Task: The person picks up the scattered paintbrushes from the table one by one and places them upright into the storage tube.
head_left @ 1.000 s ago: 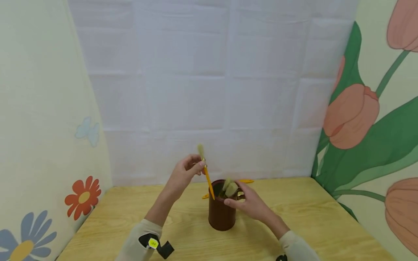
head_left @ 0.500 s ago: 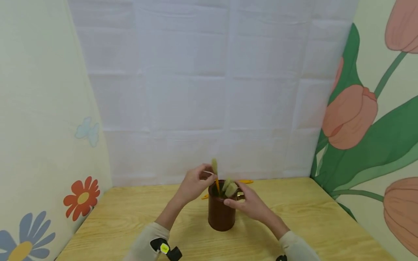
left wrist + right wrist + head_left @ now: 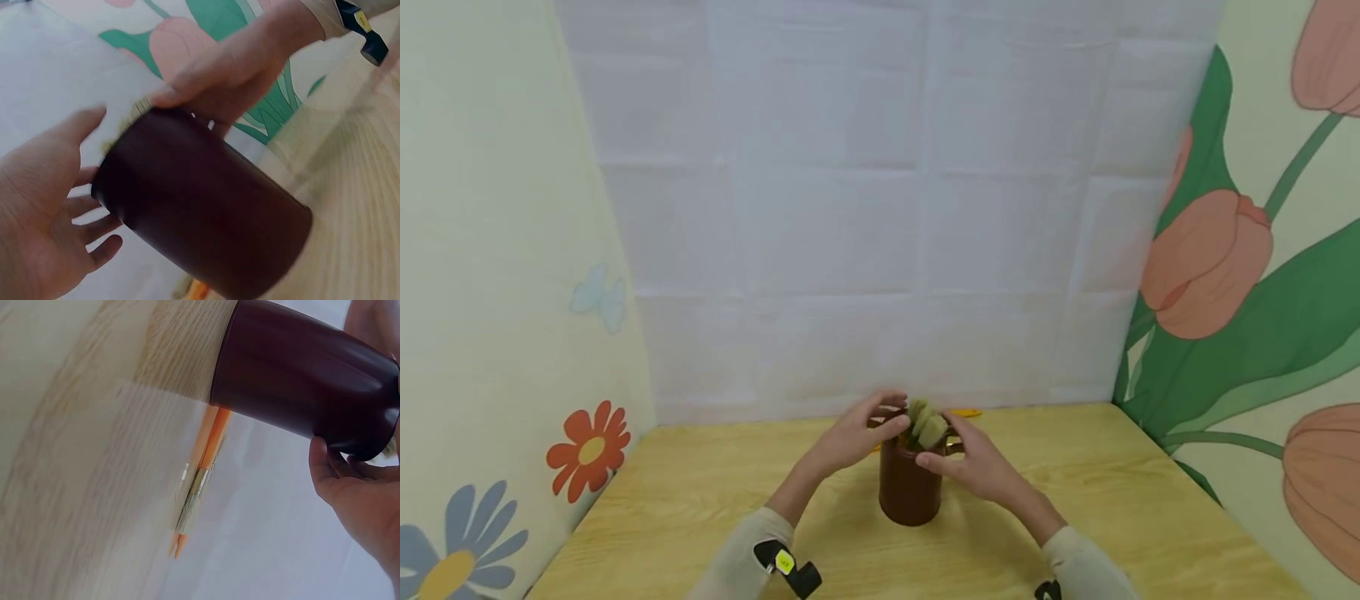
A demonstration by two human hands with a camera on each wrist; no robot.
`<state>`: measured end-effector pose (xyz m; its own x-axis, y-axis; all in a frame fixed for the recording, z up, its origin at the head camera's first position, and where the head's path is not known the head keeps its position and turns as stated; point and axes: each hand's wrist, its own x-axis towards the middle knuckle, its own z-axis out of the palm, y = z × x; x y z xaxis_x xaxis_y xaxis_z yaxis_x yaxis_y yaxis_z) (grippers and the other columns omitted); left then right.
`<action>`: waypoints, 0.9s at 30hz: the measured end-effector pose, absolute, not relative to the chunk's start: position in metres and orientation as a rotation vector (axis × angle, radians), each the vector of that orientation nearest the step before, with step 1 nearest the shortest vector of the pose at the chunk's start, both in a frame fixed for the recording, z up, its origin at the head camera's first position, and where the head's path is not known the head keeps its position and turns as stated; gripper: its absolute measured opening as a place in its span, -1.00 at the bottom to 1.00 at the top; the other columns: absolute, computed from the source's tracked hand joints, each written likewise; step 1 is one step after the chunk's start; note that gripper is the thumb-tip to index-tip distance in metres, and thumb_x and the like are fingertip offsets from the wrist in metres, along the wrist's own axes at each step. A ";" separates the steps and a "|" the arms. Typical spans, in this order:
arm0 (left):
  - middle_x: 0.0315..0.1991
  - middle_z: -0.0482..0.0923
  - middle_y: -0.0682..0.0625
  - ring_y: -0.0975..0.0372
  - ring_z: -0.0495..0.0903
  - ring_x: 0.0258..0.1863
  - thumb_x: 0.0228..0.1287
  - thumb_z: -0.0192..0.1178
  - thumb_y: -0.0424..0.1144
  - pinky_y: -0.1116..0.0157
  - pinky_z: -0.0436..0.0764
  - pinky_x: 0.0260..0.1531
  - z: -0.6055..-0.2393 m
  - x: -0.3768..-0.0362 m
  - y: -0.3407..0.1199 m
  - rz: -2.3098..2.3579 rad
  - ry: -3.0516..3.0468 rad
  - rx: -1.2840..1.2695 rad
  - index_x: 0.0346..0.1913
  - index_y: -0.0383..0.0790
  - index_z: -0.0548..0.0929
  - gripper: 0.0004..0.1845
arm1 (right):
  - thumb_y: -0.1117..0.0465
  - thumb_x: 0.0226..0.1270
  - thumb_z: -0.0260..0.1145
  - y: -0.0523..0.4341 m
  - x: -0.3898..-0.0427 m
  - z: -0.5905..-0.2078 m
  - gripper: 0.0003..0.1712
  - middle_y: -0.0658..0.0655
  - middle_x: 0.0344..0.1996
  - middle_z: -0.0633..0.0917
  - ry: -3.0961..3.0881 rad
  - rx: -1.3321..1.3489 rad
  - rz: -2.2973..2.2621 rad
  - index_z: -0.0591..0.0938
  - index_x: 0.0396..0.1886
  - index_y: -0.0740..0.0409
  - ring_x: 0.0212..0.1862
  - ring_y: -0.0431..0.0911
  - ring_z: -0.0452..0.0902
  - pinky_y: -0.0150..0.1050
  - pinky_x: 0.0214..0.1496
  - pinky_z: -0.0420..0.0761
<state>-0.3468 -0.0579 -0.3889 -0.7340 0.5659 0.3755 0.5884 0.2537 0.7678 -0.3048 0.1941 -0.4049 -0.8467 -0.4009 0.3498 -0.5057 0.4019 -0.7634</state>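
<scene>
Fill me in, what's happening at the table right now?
A person is working at a dark brown cup standing on the wooden table. The right hand holds the cup near its rim, while the left hand hovers open beside the rim. Several paintbrushes stand in the cup, bristles up. Two more orange-handled brushes lie on the table behind the cup.

One brown cup [image 3: 910, 492], three brushes inside [image 3: 925, 421], two brushes [image 3: 200, 487] on the table.
</scene>
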 end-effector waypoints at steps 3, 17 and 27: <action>0.48 0.22 0.08 0.11 0.31 0.40 0.49 0.16 0.18 -0.03 0.43 0.23 -0.402 -0.352 -0.058 -1.592 -2.519 -1.234 0.58 0.25 0.15 -0.28 | -0.01 0.42 0.41 0.194 -0.306 -0.405 -0.20 0.05 0.30 0.51 -2.521 0.835 1.447 0.29 0.55 -0.04 0.19 -0.08 0.53 0.05 0.15 0.55; 0.37 0.33 0.12 0.16 0.43 0.26 0.42 0.32 0.00 0.07 0.48 0.17 -0.422 -0.364 -0.061 -1.691 -2.383 -1.235 0.54 0.19 0.26 -0.29 | -0.01 0.48 0.35 0.196 -0.308 -0.398 -0.19 0.04 0.35 0.47 -2.544 0.913 1.376 0.22 0.60 -0.11 0.23 -0.04 0.49 0.15 0.22 0.47; 0.38 0.34 0.12 0.16 0.40 0.30 0.40 0.35 -0.02 0.05 0.48 0.17 -0.422 -0.367 -0.076 -1.688 -2.384 -1.186 0.53 0.10 0.30 -0.28 | -0.02 0.69 0.04 0.218 -0.309 -0.393 -0.38 0.21 0.30 0.50 -2.603 0.838 1.259 0.24 0.59 0.09 0.26 0.17 0.47 0.21 0.20 0.45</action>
